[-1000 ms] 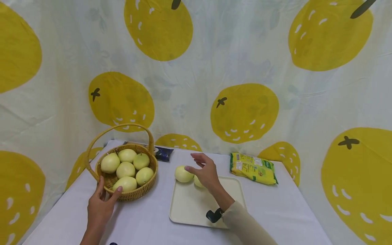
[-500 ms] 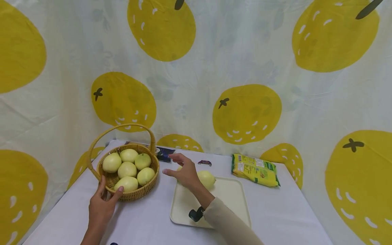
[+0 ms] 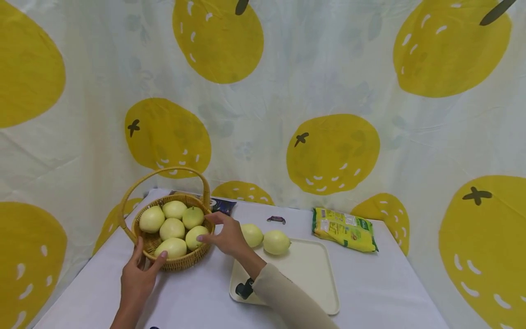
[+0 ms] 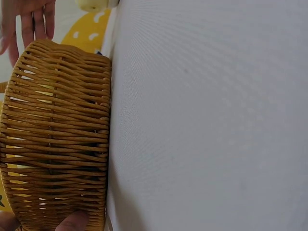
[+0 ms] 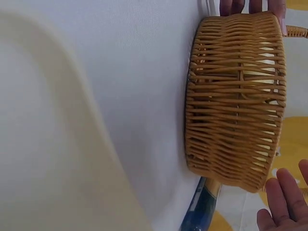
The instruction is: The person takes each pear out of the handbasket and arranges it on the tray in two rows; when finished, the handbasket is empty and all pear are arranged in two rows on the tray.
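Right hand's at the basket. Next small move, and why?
Probably curl the right hand round the nearest fruit in the basket: the hand is spread and empty beside that fruit, while the left hand holds the basket's near side.

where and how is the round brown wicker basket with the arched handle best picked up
Probably by the top of its arched wicker handle, from above, fingers curled under it: the arch rises over the basket, above the round pale green fruits, with the left hand and right hand both lower.
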{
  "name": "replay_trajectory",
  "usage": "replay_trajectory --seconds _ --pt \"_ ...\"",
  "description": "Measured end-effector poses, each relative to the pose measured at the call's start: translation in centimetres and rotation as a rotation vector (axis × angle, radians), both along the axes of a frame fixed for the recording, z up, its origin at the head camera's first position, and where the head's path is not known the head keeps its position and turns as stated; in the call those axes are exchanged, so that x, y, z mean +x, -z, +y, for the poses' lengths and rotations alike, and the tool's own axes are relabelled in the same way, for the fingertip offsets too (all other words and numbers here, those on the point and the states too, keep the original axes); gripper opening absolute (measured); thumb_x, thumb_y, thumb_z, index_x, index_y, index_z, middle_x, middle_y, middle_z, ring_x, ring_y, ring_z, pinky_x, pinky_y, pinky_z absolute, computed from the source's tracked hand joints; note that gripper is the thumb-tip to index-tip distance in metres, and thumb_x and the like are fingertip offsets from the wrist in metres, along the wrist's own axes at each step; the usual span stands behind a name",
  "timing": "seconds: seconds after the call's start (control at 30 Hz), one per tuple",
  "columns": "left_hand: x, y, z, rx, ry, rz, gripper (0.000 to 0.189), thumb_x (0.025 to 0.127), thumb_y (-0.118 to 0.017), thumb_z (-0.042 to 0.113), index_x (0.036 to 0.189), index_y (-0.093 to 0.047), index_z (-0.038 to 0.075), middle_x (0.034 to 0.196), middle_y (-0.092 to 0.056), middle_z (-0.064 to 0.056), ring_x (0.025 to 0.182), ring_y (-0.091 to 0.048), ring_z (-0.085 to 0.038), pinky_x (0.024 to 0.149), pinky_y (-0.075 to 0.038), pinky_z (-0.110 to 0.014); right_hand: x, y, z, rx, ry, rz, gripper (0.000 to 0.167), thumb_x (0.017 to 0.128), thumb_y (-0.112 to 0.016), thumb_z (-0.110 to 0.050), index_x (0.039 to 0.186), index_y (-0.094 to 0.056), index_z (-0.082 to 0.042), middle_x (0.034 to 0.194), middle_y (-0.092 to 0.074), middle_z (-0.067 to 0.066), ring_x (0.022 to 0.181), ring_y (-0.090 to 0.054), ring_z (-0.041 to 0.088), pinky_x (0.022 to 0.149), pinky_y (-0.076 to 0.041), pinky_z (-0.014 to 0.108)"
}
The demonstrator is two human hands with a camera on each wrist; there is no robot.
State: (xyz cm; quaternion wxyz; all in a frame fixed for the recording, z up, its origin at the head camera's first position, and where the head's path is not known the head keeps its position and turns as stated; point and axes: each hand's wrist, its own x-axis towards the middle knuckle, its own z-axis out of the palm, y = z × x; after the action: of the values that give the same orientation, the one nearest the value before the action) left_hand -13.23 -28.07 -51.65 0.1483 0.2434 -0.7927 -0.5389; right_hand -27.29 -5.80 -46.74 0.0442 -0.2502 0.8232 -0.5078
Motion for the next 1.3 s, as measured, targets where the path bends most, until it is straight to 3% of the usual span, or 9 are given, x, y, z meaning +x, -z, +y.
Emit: replay_trajectory --seconds 0.2,0.4,0.6,0.8,1.17,1.3 --pt "0.0 0.0 0.2 0.009 -0.012 -0.005 0.103 0.096 -0.074 0.058 0.168 -0.003 0.039 0.176 0.001 0.008 0.163 -0.019 -0.042 0.126 -0.03 -0.048 0.2 0.2 -1.2 0.016 -0.035 -0.005 0.062 0.081 -0.096 -0.037 0.135 -0.071 -0.019 0.138 -0.072 0.002 0.133 -0.064 0.025 0.111 -0.057 0.037" --pt "0.2 -0.1 0.1 -0.013 0.012 0.002 0.103 0.097 -0.072 0.058 0.169 -0.002 0.037 0.177 0.003 0.004 0.162 -0.019 -0.046 0.128 -0.031 -0.056 0.2 0.3 -2.1 0.066 -0.067 0.04 0.063 0.08 -0.097 -0.034 0.135 -0.072 -0.019 0.137 -0.073 0.001 0.13 -0.066 0.017 0.111 -0.056 0.028" --pt "0.2 -0.1 0.1 -0.024 0.016 -0.009 0.102 0.098 -0.072 0.058 0.168 -0.001 0.037 0.177 0.003 0.004 0.161 -0.021 -0.047 0.126 -0.032 -0.054 0.2 0.2 -2.7 0.143 -0.083 0.098 0.062 0.079 -0.098 -0.033 0.133 -0.073 -0.018 0.133 -0.075 -0.002 0.126 -0.065 0.01 0.108 -0.055 0.023" --pt "0.0 -0.1 0.1 -0.033 0.015 -0.011 0.103 0.097 -0.072 0.058 0.169 -0.001 0.037 0.177 0.003 0.003 0.16 -0.022 -0.048 0.124 -0.032 -0.052 -0.1 0.0 -3.2 0.224 -0.063 0.118 0.063 0.077 -0.099 -0.035 0.132 -0.074 -0.019 0.131 -0.074 -0.006 0.126 -0.064 0.011 0.109 -0.055 0.024" --pt "0.0 -0.1 0.0 -0.016 0.017 -0.007 0.102 0.098 -0.073 0.055 0.168 -0.001 0.039 0.177 0.003 0.002 0.158 -0.025 -0.051 0.122 -0.034 -0.048 -0.8 0.4 -4.1 0.384 -0.037 0.269 0.062 0.076 -0.099 -0.034 0.13 -0.075 -0.02 0.132 -0.075 -0.003 0.126 -0.067 0.018 0.108 -0.056 0.027" --pt "0.0 -0.1 0.0 -0.015 0.016 -0.002 0.102 0.098 -0.074 0.055 0.168 -0.001 0.038 0.177 0.003 0.001 0.158 -0.025 -0.052 0.122 -0.034 -0.048 -1.0 0.5 -4.3 0.42 -0.028 0.287 0.06 0.077 -0.098 -0.035 0.131 -0.074 -0.021 0.132 -0.075 -0.003 0.125 -0.068 0.019 0.107 -0.057 0.029"
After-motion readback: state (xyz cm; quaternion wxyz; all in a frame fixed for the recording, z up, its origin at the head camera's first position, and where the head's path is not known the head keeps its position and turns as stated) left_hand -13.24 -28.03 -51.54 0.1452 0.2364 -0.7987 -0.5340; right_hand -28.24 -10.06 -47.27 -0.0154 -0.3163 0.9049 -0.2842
